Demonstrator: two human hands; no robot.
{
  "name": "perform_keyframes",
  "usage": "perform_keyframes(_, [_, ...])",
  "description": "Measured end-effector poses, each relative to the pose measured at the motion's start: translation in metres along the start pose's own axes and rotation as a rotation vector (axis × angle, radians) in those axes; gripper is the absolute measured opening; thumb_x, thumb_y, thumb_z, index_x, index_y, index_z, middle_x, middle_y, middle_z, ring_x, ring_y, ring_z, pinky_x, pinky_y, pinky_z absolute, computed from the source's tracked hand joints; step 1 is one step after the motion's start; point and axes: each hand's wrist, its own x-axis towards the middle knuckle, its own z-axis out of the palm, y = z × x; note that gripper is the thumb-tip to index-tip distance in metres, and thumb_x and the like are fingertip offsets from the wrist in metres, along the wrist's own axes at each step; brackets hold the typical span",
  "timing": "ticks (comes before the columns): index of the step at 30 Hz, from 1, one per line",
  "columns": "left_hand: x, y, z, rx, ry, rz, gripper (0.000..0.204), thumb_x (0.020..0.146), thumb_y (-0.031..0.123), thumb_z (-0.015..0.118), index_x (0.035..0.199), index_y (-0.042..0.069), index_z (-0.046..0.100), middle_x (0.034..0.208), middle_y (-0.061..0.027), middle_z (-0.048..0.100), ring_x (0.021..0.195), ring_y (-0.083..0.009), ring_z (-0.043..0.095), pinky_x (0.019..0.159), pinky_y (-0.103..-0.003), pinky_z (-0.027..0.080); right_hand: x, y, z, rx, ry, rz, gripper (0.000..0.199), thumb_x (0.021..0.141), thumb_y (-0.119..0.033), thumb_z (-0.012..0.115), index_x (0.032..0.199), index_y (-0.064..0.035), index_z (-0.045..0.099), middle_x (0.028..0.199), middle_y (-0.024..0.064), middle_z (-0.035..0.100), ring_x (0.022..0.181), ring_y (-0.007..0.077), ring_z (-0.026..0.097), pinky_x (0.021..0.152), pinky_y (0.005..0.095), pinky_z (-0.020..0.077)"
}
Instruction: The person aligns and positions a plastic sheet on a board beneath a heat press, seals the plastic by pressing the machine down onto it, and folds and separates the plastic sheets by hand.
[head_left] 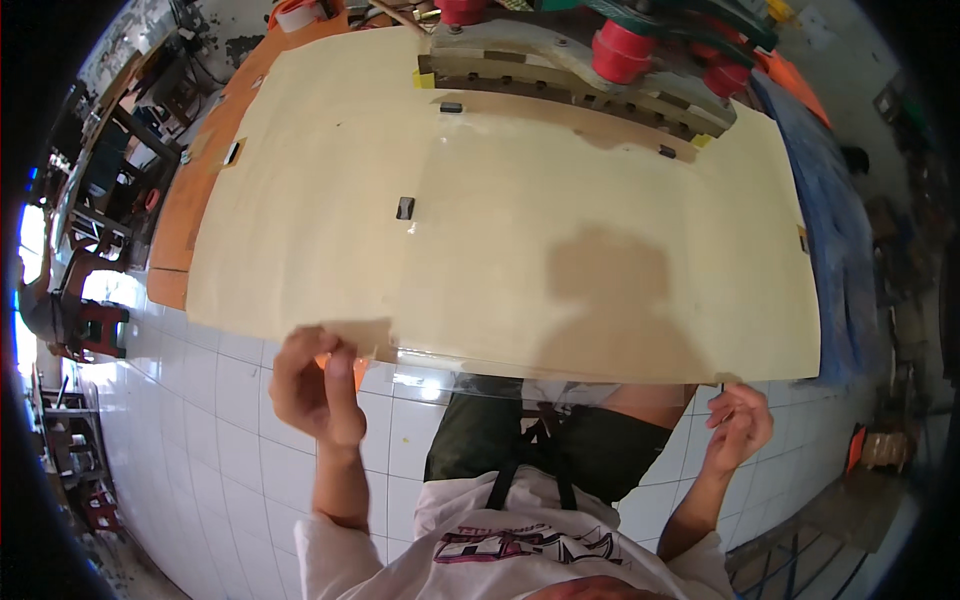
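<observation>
Head view: both hands point(315, 385) pinch clear film point(520, 385) at board point(500, 230) edge.

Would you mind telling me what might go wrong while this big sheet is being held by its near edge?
1. The left hand and right hand grip only the near edge of the wide, thin tan sheet, so it might sag, crease or slip.
2. The sheet's far end lies under the red rollers of the machine; an uneven pull might skew or tear it.
</observation>
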Motion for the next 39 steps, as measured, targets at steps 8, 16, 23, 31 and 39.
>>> perform_keyframes(8, [0.151, -0.025, 0.069, 0.344, -0.737, 0.031, 0.014, 0.087, 0.009, 0.067, 0.095, -0.002, 0.07, 0.071, -0.011, 0.063, 0.056, -0.0148, 0.052, 0.056, -0.03, 0.044, 0.133, -0.056, 0.052, -0.497, -0.47, -0.594, 0.032, 0.077, -0.018, 0.076, 0.1, 0.0012, 0.068, 0.091, 0.0148, 0.068, 0.084, 0.0303, 0.064, 0.073, 0.0364, 0.0516])
perform_keyframes(16, [0.187, -0.104, 0.106, 0.312, -0.873, 0.201, 0.018, 0.083, 0.008, 0.069, 0.099, 0.002, 0.074, 0.073, -0.0131, 0.065, 0.055, -0.0178, 0.054, 0.055, -0.031, 0.044, 0.225, 0.003, 0.097, -0.595, -0.551, -0.602, 0.035, 0.076, -0.021, 0.078, 0.107, -0.0082, 0.07, 0.115, 0.0084, 0.064, 0.086, 0.0242, 0.065, 0.073, 0.0346, 0.0539])
perform_keyframes(23, [0.182, -0.107, 0.111, 0.299, -0.939, 0.205, 0.023, 0.079, 0.006, 0.071, 0.102, 0.002, 0.074, 0.065, -0.0108, 0.058, 0.054, -0.0199, 0.051, 0.054, -0.032, 0.042, 0.231, 0.018, 0.101, -0.622, -0.498, -0.701, 0.033, 0.077, -0.027, 0.077, 0.105, -0.01, 0.073, 0.119, 0.0064, 0.065, 0.079, 0.0228, 0.063, 0.066, 0.0326, 0.0538])
perform_keyframes(31, [0.185, -0.109, 0.112, 0.367, -1.004, 0.144, 0.023, 0.08, 0.006, 0.069, 0.102, -0.003, 0.074, 0.064, -0.01, 0.054, 0.056, -0.0171, 0.046, 0.053, -0.031, 0.038, 0.235, 0.02, 0.102, -0.659, -0.55, -0.622, 0.034, 0.074, -0.027, 0.079, 0.104, -0.0108, 0.073, 0.119, 0.0045, 0.067, 0.074, 0.0234, 0.057, 0.065, 0.0337, 0.0534])
perform_keyframes(39, [0.185, -0.106, 0.116, 0.372, -0.994, 0.126, 0.023, 0.081, 0.007, 0.069, 0.101, -0.004, 0.073, 0.063, -0.0096, 0.053, 0.055, -0.0174, 0.045, 0.051, -0.031, 0.035, 0.236, 0.02, 0.104, -0.657, -0.511, -0.615, 0.035, 0.074, -0.027, 0.079, 0.104, -0.0106, 0.073, 0.119, 0.003, 0.067, 0.075, 0.0221, 0.057, 0.065, 0.0334, 0.0532])
